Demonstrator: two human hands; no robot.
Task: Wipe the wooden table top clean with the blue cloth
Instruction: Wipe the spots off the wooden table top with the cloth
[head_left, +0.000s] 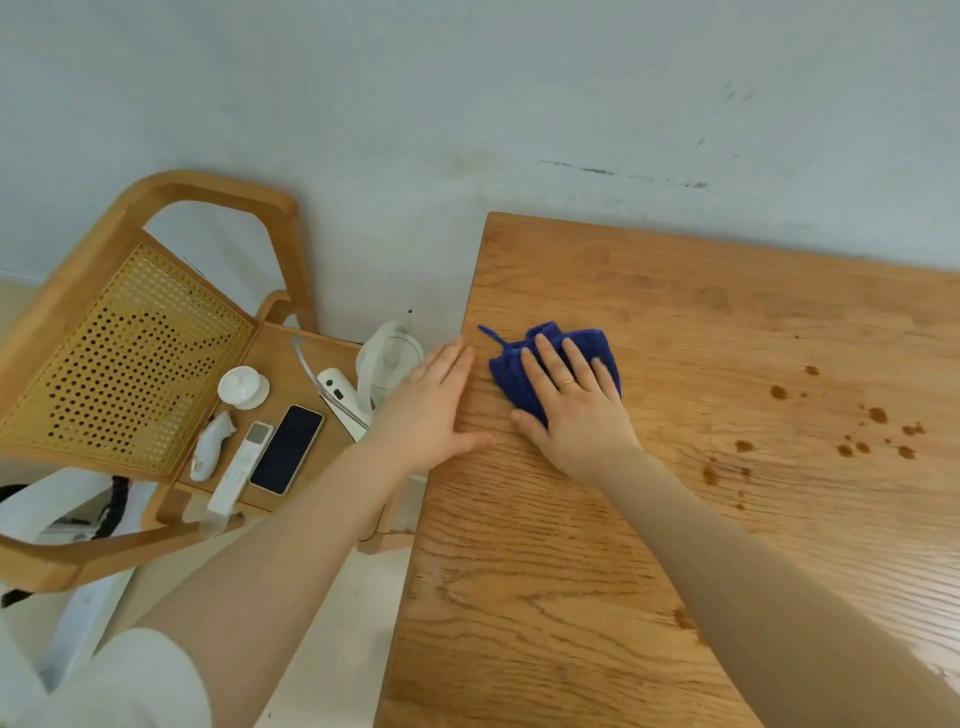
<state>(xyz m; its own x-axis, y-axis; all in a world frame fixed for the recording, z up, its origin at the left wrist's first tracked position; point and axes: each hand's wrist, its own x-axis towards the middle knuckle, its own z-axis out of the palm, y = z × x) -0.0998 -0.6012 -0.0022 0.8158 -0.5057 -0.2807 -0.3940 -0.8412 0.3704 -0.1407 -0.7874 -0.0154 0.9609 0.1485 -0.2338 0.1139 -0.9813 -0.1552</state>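
Observation:
A folded blue cloth (511, 371) lies on the wooden table top (675, 519) near its far left corner. My right hand (574, 410) presses flat on the cloth, fingers spread, a gold ring on one finger. Beside it, my left hand (428, 410) rests flat on the table's left edge, holding nothing. Several brown stains (878, 415) dot the table to the right of the cloth, and a smaller one (683, 618) lies near my right forearm.
A wooden chair (130, 338) with a cane back stands left of the table. Its seat holds a phone (287, 449), a remote (241, 467), a small white lidded cup (243, 385) and white devices. A pale wall (467, 104) runs behind the table.

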